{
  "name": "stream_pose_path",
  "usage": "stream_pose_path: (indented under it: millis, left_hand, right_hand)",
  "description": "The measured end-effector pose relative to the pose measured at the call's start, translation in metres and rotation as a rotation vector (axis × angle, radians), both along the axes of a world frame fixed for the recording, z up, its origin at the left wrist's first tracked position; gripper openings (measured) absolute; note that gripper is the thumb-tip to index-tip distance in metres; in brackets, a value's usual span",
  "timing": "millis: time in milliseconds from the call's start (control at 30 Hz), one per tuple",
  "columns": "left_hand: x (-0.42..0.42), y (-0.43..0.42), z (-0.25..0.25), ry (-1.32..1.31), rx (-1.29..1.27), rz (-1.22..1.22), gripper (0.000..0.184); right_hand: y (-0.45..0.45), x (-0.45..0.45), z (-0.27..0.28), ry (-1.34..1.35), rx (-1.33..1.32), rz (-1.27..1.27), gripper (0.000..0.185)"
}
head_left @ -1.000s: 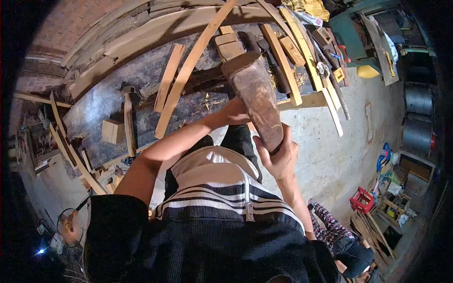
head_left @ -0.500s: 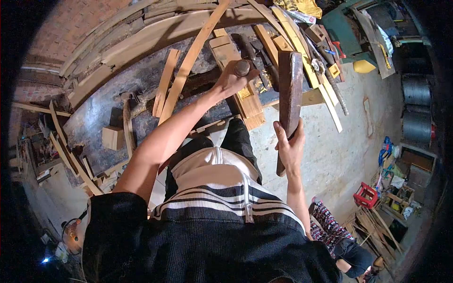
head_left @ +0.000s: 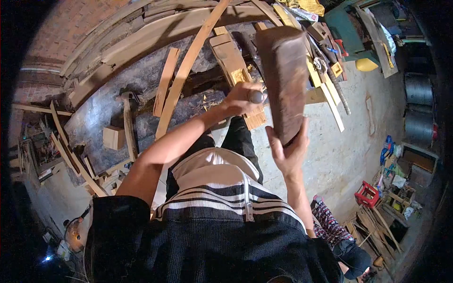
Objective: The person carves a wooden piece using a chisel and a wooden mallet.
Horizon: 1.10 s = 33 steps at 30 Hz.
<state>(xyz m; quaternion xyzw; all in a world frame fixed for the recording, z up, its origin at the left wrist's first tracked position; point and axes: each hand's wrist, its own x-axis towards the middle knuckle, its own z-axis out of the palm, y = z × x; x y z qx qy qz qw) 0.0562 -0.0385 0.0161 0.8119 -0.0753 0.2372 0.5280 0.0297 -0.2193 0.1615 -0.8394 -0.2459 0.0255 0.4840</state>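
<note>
My left hand [head_left: 237, 99] is wrapped round an upright chisel [head_left: 255, 97]; I see the round butt of its handle, while the blade is hidden below. It stands over the near part of a light timber [head_left: 227, 51], just on my side of a cut recess [head_left: 238, 75] with shavings in it. My right hand [head_left: 291, 153] grips the lower end of a thick, dark wooden block [head_left: 286, 80], used-looking and slightly blurred. The block is tilted up towards the camera, to the right of the chisel, and covers part of the bench behind it.
A claw hammer [head_left: 128, 120] and a small wood block [head_left: 113, 137] lie on the dark bench [head_left: 94, 120] at left. Long strips [head_left: 188, 66] cross it. Tools, including a red-handled saw [head_left: 340, 48], lie at right. Another person [head_left: 351, 257] is low at right, near a red crate [head_left: 367, 195].
My left hand has moved nearer my body with the chisel, uncovering the recess. The dark block has come up closer to the camera and swung slightly left.
</note>
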Motion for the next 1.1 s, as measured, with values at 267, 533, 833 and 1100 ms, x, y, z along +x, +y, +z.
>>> stream_pose_path:
  millis: [267,533,833,1100]
  left_hand:
    - [-0.018,-0.001,-0.03,-0.162,0.131,-0.074,0.021]
    - [-0.003,0.018,-0.053,-0.134,0.322,0.626,0.013]
    - [0.014,0.033,0.018,0.141,-0.911,0.373,0.014]
    - [0.004,0.024,0.022,0.16,-0.11,0.08,0.018]
  right_hand:
    - [0.01,-0.004,-0.008,-0.172,-0.304,0.167,0.048]
    - [0.006,0.005,-0.031,0.117,-0.379,0.048,0.049]
    - [-0.015,0.009,-0.03,0.423,-0.147,-0.205,0.042]
    - [-0.006,0.004,-0.019,0.271,-0.187,-0.076,0.049]
